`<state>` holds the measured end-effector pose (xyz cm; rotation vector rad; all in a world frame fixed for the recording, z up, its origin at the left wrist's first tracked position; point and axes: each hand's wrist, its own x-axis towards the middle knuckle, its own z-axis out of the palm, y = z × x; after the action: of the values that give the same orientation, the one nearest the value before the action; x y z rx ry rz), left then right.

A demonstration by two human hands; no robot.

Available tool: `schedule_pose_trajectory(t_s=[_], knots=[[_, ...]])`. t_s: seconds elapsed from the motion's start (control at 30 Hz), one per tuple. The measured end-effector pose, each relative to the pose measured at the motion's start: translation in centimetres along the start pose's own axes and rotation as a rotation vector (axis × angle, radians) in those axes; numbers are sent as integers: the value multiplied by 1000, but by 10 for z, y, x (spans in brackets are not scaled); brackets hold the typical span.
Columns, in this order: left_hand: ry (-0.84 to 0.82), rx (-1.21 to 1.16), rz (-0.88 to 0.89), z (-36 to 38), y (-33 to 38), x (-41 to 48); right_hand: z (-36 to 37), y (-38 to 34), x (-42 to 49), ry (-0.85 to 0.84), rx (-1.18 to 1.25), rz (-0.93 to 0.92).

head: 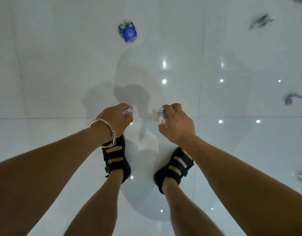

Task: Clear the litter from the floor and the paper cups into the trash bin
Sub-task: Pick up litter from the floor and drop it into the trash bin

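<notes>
Floor tiles (61,82), glossy white, carry a crumpled blue wrapper (127,32); left hand (115,119) pinches pale crumpled paper (128,111), right hand (176,124) grips a crumpled clear wrapper (161,116).

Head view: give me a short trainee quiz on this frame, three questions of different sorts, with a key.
1. True or false: the left hand grips a paper scrap and the right hand grips a crumpled wrapper.
2. The blue wrapper lies: A) on the floor, ahead of the sandals; B) in the left hand; C) under a sandal.
3. Fill in: the silver bangle sits on the ___ wrist.
Key: 1 true; 2 A; 3 left.
</notes>
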<state>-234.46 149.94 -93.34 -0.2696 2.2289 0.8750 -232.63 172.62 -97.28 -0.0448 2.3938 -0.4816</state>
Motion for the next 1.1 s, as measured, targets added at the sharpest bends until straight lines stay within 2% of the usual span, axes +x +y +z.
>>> schedule_pose_trajectory(t_s=[0.1,0.27,0.53,0.67,0.83,1.1], knots=[[93,-65,32,-64,35,-35,-79,-56,-19,27,-79,-130],[258,-184,31,-190,83,-113,-208,-159,-57,86,-161,-196],[458,-328,-67,-353,88,-267,-347,-367,-132,85,-252,-331],[551,-388,-77,-433,74,-337,-380,-469,-168,87,-261,-390],[683,-385,-118,-513,43,-395,-386,-576,-196,92,-320,-535],[752,-362,-200,-580,-1,-413,-389,-689,-175,31,-410,-662]])
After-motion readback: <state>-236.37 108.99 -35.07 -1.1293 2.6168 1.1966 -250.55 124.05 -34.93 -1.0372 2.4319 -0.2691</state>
